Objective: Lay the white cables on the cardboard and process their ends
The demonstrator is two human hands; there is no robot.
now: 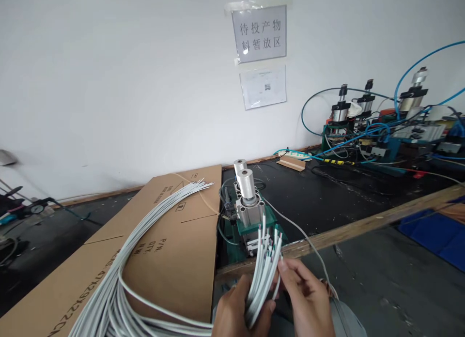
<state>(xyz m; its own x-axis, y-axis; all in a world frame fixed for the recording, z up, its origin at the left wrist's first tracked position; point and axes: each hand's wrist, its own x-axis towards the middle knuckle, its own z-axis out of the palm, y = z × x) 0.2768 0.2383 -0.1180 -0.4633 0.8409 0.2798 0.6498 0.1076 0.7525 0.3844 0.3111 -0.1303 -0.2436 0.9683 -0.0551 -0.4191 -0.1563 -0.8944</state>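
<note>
My left hand (235,309) is closed around a bundle of white cables (262,283), whose cut ends point up and show small coloured wires. At the bundle's right side, my right hand (307,298) pinches one cable near its tip between thumb and fingers. Just beyond the hands stands a small pneumatic press (250,211) with a knurled metal top on a green base. The rest of the white cables (136,230) curve over a flattened cardboard sheet (192,259) on the left, their far ends lying near its back edge.
Several more pneumatic presses (341,112) with blue air hoses stand at the back right. A power strip (294,155) and a small cardboard piece (291,163) lie near the wall. The bench's wooden edge (363,218) runs to the right. A pressure gauge (37,209) is at far left.
</note>
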